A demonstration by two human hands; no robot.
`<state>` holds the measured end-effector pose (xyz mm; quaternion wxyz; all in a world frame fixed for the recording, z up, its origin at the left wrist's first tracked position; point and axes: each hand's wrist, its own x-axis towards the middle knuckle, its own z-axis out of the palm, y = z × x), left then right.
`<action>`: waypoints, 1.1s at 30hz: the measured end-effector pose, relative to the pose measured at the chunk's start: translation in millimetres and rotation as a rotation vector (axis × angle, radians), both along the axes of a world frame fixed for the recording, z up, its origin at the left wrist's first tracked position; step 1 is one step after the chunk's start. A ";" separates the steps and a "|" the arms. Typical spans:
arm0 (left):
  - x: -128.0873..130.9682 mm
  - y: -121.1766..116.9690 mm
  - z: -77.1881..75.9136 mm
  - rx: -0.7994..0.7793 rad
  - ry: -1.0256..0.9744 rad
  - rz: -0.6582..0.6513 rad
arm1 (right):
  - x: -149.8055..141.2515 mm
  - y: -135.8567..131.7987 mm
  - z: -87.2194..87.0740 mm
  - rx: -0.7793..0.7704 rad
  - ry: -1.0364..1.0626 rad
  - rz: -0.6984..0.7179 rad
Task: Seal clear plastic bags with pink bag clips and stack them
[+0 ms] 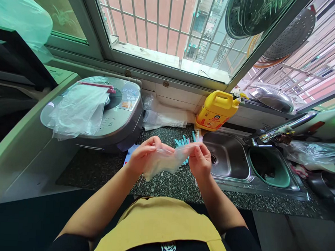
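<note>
The left hand [140, 156] pinches 1 end of a clear plastic bag [165, 161] and the right hand [201, 161] grips the other, so the bag stretches between them at the centre of the frame, above the speckled tabletop [94, 170]. Over on the left of the frame I see a silver rice cooker [117, 139] with more clear bags [78, 113] and a pink strip [99, 86] on its lid. Near the middle, clear packaging [168, 116] lies by the wall; teal sticks [182, 141] lie behind the held bag. Right of centre stands a yellow jug [215, 112], beside a steel sink [230, 155]; a green basin [281, 180] sits farther right.
</note>
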<state>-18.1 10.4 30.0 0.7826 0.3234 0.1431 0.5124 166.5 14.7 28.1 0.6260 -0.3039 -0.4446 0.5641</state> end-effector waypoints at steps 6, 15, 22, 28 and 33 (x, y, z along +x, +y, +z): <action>10.5 11.5 -1.6 0.038 0.137 0.079 | -9.0 12.7 -8.1 -0.212 0.013 0.228; -0.6 8.9 -10.2 -0.040 0.051 0.000 | 5.5 7.8 -4.6 -0.221 0.157 0.299; 4.0 6.5 -11.3 0.048 0.059 0.002 | 7.9 3.7 -7.8 -0.222 0.222 0.453; 13.7 12.3 -15.4 0.148 0.204 0.092 | 0.9 9.0 -9.7 -0.321 0.162 0.510; 19.0 16.7 -26.1 0.156 0.298 0.116 | -6.6 11.9 -9.2 -0.335 0.043 0.426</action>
